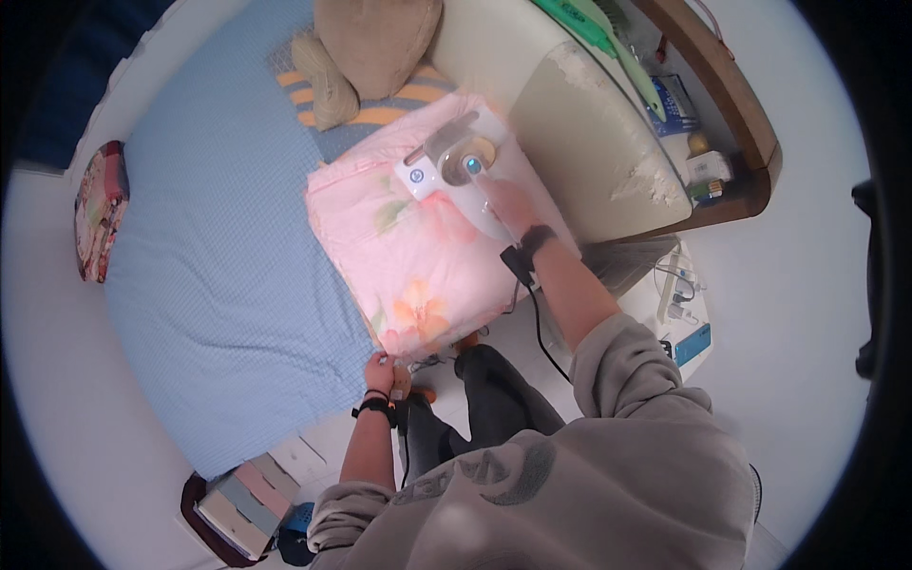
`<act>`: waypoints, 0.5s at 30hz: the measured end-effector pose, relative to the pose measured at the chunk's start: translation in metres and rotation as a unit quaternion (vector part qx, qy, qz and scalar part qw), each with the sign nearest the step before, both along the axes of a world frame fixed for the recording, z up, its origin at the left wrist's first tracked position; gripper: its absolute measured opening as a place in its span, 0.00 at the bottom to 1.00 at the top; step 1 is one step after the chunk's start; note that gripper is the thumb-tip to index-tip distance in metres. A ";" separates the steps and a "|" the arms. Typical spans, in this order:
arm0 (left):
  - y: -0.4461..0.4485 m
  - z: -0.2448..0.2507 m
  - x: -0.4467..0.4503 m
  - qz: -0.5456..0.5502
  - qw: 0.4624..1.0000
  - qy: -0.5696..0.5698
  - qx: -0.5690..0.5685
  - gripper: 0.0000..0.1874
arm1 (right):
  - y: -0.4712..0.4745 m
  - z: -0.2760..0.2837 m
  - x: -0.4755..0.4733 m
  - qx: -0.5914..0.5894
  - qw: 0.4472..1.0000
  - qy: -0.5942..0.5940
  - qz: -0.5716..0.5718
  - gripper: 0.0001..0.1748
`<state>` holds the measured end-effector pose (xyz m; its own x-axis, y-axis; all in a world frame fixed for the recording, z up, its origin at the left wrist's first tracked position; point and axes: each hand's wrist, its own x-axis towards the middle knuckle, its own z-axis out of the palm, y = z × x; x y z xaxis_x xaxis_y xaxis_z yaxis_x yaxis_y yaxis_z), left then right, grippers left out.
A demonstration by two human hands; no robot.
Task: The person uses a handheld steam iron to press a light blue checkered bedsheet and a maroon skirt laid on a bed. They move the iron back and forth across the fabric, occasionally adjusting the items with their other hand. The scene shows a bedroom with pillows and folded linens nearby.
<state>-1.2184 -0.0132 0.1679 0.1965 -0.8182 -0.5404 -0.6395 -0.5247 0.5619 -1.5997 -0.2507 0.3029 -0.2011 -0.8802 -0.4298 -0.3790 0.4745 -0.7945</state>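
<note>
My right hand (511, 203) grips a white handheld mattress vacuum (420, 178) with a clear dust cup and a lit blue spot. The vacuum rests on a folded pink floral quilt (385, 263), and its outline is slightly blurred. At the quilt's near corner, the fingers of my left hand (380, 372) pinch the edge. A black cord (541, 328) hangs below my right wrist. Each wrist wears a dark band.
Blue bedding (221, 249) covers the bed. Beyond the quilt lie a striped cloth (399, 107) and brown cushions (377, 43). A worn cream headboard (591, 142) stands at the right, near a side table with a power strip (673, 288) and phone (693, 345). Storage boxes (249, 506) sit lower left.
</note>
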 end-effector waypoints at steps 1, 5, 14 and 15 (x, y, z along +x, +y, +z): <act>0.001 0.005 0.000 -0.016 1.000 -0.004 -0.011 0.15 | -0.001 -0.002 -0.001 0.016 1.000 -0.020 -0.007 0.30; 0.021 0.038 0.012 -0.024 0.998 0.034 0.054 0.15 | 0.003 -0.016 -0.009 0.008 0.999 -0.036 0.009 0.24; 0.188 0.120 0.106 0.181 0.979 -0.046 0.087 0.15 | 0.009 -0.014 0.000 -0.073 0.984 0.161 0.004 0.22; 0.213 0.128 0.117 0.210 0.972 -0.064 0.083 0.14 | 0.021 -0.005 0.002 -0.103 0.978 0.179 -0.009 0.21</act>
<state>-1.1013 0.1997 0.2964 0.5680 -0.5550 -0.6077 -0.4082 -0.8312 0.3776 -1.5974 -0.2297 0.2981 -0.3228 -0.9355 -0.1434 -0.6439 0.3281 -0.6911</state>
